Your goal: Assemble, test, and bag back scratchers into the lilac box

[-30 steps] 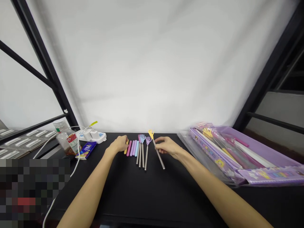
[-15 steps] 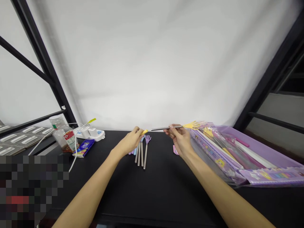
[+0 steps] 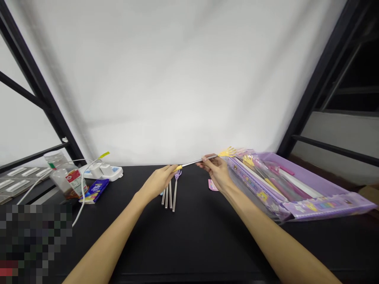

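Observation:
My right hand (image 3: 217, 172) grips the metal rod of a back scratcher (image 3: 192, 162), whose yellow hand-shaped head (image 3: 227, 152) points right. At the rod's left end my left hand (image 3: 158, 182) pinches a yellow grip (image 3: 178, 168). Grip and rod now meet in one line; how far the rod sits inside the grip cannot be made out. Beneath my left hand, several more back scratchers (image 3: 174, 195) lie side by side on the black table, one with a purple head. My left hand partly covers them.
To the right, an open purple box (image 3: 328, 209) holds more back scratchers in clear plastic. A small pink card (image 3: 212, 185) lies near my right hand. At left are a power strip (image 3: 115, 172), a blue packet (image 3: 96, 190), a clear jar (image 3: 63, 179) and a white cable (image 3: 83, 197).
The yellow grip and the rod's bare end have come together, closing the gap between them. The rod now tilts down toward my left hand. The whole view has shifted slightly.

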Action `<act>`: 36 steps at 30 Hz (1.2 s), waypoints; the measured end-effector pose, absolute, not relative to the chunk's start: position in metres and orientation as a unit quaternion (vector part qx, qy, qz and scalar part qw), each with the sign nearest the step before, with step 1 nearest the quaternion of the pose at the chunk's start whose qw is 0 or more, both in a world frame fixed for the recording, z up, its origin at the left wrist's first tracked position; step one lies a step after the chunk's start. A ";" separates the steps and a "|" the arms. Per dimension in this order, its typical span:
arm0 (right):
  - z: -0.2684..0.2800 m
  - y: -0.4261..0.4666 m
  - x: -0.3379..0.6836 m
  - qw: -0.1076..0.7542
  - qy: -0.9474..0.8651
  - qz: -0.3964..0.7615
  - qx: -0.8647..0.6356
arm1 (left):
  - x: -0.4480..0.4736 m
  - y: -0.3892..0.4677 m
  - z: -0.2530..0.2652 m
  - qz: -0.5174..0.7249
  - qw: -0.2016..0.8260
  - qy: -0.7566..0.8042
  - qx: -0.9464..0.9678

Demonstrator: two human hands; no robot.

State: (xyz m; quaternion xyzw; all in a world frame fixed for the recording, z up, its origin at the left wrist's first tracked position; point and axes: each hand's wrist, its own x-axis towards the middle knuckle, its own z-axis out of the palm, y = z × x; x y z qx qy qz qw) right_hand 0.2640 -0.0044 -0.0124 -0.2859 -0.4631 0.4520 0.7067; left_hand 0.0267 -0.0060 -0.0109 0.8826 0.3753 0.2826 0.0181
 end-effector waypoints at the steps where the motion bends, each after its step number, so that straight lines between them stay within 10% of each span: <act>1: -0.011 -0.005 0.266 0.703 -0.467 0.454 -0.286 | 0.027 -0.007 -0.010 0.290 0.035 0.366 0.884; 10: -0.006 -0.010 0.275 0.661 -0.520 0.456 -0.292 | 0.029 -0.009 -0.007 0.343 0.138 0.338 0.866; 27: -0.018 -0.029 0.235 0.608 -0.478 0.557 -0.302 | 0.053 -0.016 -0.020 0.282 -0.218 0.318 0.879; 36: -0.011 -0.021 0.241 0.574 -0.464 0.595 -0.319 | 0.048 -0.010 -0.014 0.300 -0.181 0.337 0.874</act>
